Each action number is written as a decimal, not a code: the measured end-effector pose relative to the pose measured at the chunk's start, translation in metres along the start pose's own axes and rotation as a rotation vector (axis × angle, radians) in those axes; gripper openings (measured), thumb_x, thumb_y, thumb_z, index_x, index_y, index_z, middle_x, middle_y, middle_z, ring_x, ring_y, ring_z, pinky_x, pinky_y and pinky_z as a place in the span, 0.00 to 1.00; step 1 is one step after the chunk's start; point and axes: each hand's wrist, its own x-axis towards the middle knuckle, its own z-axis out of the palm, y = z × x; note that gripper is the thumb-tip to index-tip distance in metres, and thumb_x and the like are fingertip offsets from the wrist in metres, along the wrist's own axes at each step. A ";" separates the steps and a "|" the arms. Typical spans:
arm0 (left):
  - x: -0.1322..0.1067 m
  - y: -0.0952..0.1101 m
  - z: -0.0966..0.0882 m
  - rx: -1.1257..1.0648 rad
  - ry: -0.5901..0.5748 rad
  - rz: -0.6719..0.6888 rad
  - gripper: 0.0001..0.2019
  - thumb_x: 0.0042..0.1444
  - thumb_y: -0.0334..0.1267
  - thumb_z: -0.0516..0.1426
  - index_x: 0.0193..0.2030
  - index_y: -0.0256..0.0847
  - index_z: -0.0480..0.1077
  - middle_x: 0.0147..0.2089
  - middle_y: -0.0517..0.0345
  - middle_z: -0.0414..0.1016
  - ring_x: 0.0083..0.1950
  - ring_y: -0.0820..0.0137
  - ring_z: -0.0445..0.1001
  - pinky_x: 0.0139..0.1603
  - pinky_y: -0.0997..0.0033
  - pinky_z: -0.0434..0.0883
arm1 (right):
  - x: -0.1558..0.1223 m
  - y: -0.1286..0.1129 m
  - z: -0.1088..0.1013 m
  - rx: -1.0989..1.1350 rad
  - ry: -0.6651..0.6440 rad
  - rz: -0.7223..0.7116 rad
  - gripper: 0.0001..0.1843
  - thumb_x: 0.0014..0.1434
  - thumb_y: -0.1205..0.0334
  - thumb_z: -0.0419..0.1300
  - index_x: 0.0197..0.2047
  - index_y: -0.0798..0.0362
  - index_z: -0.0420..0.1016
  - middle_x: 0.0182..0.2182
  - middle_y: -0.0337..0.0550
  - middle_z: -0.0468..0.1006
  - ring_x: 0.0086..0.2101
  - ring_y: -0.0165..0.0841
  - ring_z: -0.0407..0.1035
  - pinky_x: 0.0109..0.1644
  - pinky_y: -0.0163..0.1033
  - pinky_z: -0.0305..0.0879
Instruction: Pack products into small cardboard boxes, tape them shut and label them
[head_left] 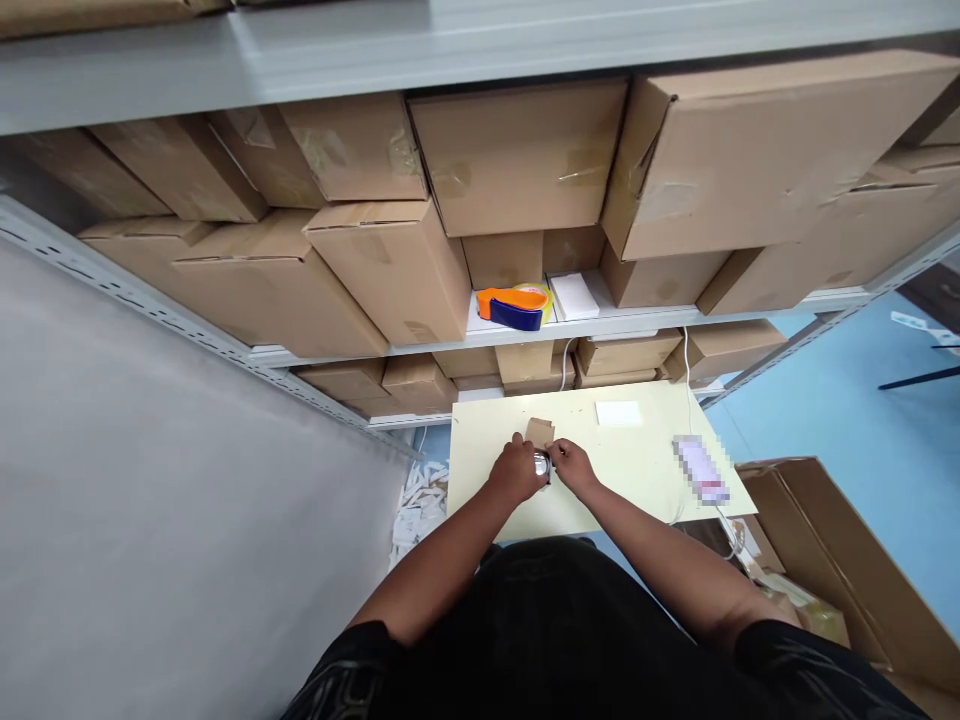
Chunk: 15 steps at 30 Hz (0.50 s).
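Observation:
My left hand (517,470) is closed around the side of a shiny silver round object (541,465), whose exact kind is too small to tell. Just beyond it stands a small brown cardboard box (540,432), its flap raised. The fingers of my right hand (573,467) are pinched together at the right edge of the silver object, close to the box's near edge. Whatever those fingertips hold is hidden. Both hands are over the pale yellow table (487,425).
On the table lie a white card (619,413) and a blurred-out phone-like device (701,470) with a cable. An orange-and-blue tape dispenser (516,307) and a white box (574,297) sit on the shelf among cardboard boxes. A large open carton (832,540) stands at right, white scraps (421,505) at left.

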 end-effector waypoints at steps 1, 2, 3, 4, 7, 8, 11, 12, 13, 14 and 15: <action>0.003 0.006 -0.001 0.036 -0.024 -0.032 0.22 0.50 0.41 0.66 0.50 0.33 0.73 0.53 0.39 0.68 0.49 0.53 0.73 0.48 0.58 0.73 | 0.000 0.002 0.000 0.010 -0.018 -0.005 0.20 0.63 0.45 0.51 0.30 0.49 0.73 0.26 0.38 0.75 0.30 0.36 0.70 0.36 0.39 0.67; 0.005 0.011 -0.003 0.065 -0.047 -0.061 0.23 0.50 0.41 0.66 0.51 0.32 0.72 0.54 0.38 0.67 0.50 0.52 0.73 0.47 0.58 0.73 | 0.000 0.004 -0.001 0.019 -0.034 -0.010 0.18 0.63 0.47 0.51 0.32 0.49 0.74 0.28 0.39 0.76 0.32 0.37 0.71 0.37 0.40 0.68; 0.007 0.015 -0.004 0.085 -0.067 -0.086 0.23 0.50 0.41 0.65 0.51 0.32 0.72 0.55 0.37 0.67 0.51 0.51 0.72 0.47 0.58 0.73 | -0.001 0.005 -0.002 0.029 -0.058 -0.021 0.16 0.62 0.49 0.53 0.35 0.49 0.76 0.31 0.39 0.78 0.33 0.37 0.72 0.39 0.40 0.69; 0.008 0.018 -0.004 0.096 -0.084 -0.108 0.23 0.51 0.42 0.65 0.52 0.33 0.72 0.56 0.37 0.66 0.52 0.52 0.72 0.47 0.58 0.72 | -0.003 0.008 -0.004 0.041 -0.094 -0.044 0.13 0.60 0.52 0.54 0.39 0.49 0.77 0.35 0.40 0.79 0.36 0.37 0.73 0.41 0.41 0.70; 0.010 0.024 -0.007 0.102 -0.118 -0.143 0.23 0.50 0.43 0.65 0.52 0.35 0.71 0.58 0.38 0.65 0.54 0.52 0.71 0.46 0.60 0.72 | -0.012 0.015 -0.008 0.051 -0.239 -0.205 0.29 0.51 0.60 0.62 0.58 0.47 0.72 0.51 0.43 0.78 0.46 0.39 0.73 0.50 0.44 0.71; 0.011 0.025 -0.008 0.105 -0.124 -0.148 0.24 0.48 0.43 0.65 0.52 0.36 0.71 0.58 0.39 0.65 0.54 0.52 0.70 0.46 0.61 0.72 | -0.015 0.018 -0.009 0.030 -0.265 -0.264 0.36 0.48 0.62 0.65 0.62 0.47 0.68 0.55 0.46 0.75 0.50 0.41 0.72 0.53 0.46 0.70; 0.010 0.027 -0.016 0.116 -0.123 -0.156 0.26 0.43 0.43 0.67 0.50 0.37 0.70 0.57 0.41 0.66 0.56 0.52 0.69 0.46 0.61 0.72 | -0.019 0.021 -0.007 -0.098 -0.235 -0.333 0.43 0.46 0.62 0.69 0.65 0.50 0.64 0.56 0.51 0.74 0.54 0.46 0.69 0.58 0.50 0.67; 0.009 0.028 -0.020 0.114 -0.111 -0.153 0.27 0.42 0.43 0.67 0.50 0.37 0.70 0.56 0.41 0.66 0.56 0.51 0.69 0.46 0.61 0.72 | -0.019 0.021 -0.006 -0.137 -0.220 -0.329 0.41 0.46 0.63 0.69 0.64 0.51 0.65 0.54 0.51 0.75 0.53 0.46 0.69 0.57 0.51 0.68; 0.007 0.027 -0.025 0.108 -0.089 -0.145 0.27 0.41 0.44 0.67 0.49 0.37 0.70 0.55 0.41 0.67 0.56 0.51 0.69 0.47 0.60 0.72 | -0.018 0.020 -0.005 -0.168 -0.215 -0.322 0.38 0.47 0.64 0.69 0.62 0.51 0.66 0.52 0.51 0.75 0.51 0.46 0.70 0.56 0.50 0.69; 0.004 0.026 -0.031 0.096 -0.053 -0.132 0.27 0.41 0.44 0.67 0.49 0.38 0.70 0.55 0.41 0.67 0.56 0.50 0.69 0.47 0.60 0.72 | -0.017 0.018 -0.004 -0.188 -0.217 -0.320 0.36 0.48 0.65 0.69 0.61 0.51 0.68 0.51 0.51 0.76 0.50 0.45 0.71 0.54 0.49 0.69; -0.001 0.024 -0.039 0.075 -0.006 -0.116 0.26 0.42 0.44 0.66 0.48 0.38 0.70 0.54 0.41 0.67 0.55 0.51 0.70 0.47 0.60 0.71 | -0.016 0.017 -0.003 -0.197 -0.217 -0.321 0.35 0.47 0.65 0.69 0.60 0.52 0.68 0.50 0.51 0.76 0.49 0.45 0.72 0.54 0.49 0.69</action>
